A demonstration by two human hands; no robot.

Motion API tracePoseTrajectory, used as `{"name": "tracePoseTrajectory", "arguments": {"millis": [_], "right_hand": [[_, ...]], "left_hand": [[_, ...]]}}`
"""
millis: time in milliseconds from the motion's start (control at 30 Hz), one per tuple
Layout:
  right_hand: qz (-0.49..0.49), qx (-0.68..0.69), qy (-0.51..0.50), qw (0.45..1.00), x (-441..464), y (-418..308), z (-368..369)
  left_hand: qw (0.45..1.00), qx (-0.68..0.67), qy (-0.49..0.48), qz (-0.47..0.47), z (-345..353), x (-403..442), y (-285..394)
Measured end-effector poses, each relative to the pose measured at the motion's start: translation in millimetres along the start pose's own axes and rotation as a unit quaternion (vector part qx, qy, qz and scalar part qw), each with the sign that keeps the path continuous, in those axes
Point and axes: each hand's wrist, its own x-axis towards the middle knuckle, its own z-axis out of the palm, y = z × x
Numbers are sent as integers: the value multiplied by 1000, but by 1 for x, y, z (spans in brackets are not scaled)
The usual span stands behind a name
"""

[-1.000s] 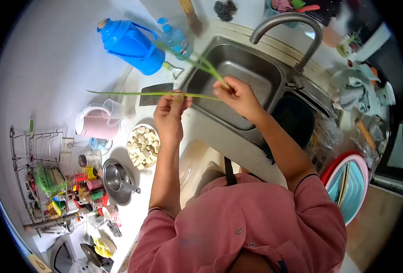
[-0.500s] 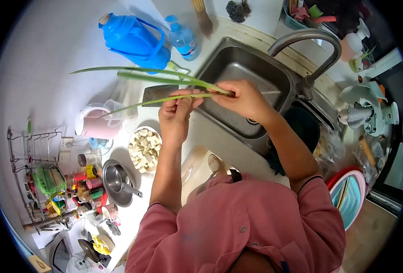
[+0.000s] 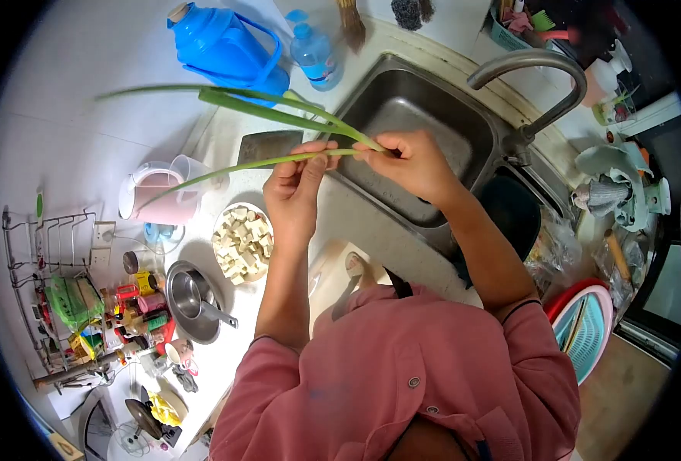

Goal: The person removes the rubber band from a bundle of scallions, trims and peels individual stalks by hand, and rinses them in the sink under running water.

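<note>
A long green onion (image 3: 279, 115) stretches across the counter's corner beside the sink, its leaves fanning to the left. My right hand (image 3: 413, 164) is closed around its pale base, over the near edge of the sink. My left hand (image 3: 297, 184) pinches one lower leaf that hangs apart from the others. Beneath the leaves a cleaver's dark blade (image 3: 270, 147) lies on the counter, partly covered by my left hand. Close to my left forearm stands a white bowl with white tofu-like cubes (image 3: 243, 240).
A metal sink (image 3: 425, 115) with a curved faucet (image 3: 536, 61) lies ahead. Behind the onion stand a blue thermos (image 3: 229, 50) and a pump bottle (image 3: 313, 58). To the left are a pink pitcher (image 3: 160, 192), metal pans (image 3: 194, 296) and crowded seasonings. Colanders (image 3: 586, 330) sit at right.
The leaves have swung slightly up and left, and the lower leaf is bent further down. The dark end that stuck out past my right fingers is no longer visible.
</note>
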Motion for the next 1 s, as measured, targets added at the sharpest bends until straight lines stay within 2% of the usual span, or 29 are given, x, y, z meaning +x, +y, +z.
{"name": "tracePoseTrajectory", "arguments": {"millis": [200, 333, 433, 467, 633, 700, 800, 900, 1000], "right_hand": [[-5, -30, 49, 998, -5, -5, 6], [-3, -24, 111, 993, -5, 14, 2], [8, -12, 129, 992, -5, 23, -3], [-4, -20, 147, 989, -3, 27, -4], [-5, -116, 273, 955, -2, 68, -32], [14, -169, 299, 939, -4, 90, -45], [2, -227, 311, 923, -5, 103, -56], [-65, -177, 343, 920, 0, 106, -54], [-63, -44, 184, 980, 2, 70, -38]], "left_hand": [[998, 63, 13, 10, 3, -12, 4], [996, 34, 72, 42, 5, -16, 7], [997, -25, 61, 30, 5, -16, 10], [998, 2, 57, 37, 4, -17, 9], [990, -38, 124, 49, -9, -15, 11], [990, -72, 114, 39, -17, -14, 12], [990, -79, 114, 41, -24, -12, 11], [990, -86, 103, 37, -23, -11, 11], [994, -79, 71, 21, -19, -9, 10]]}}
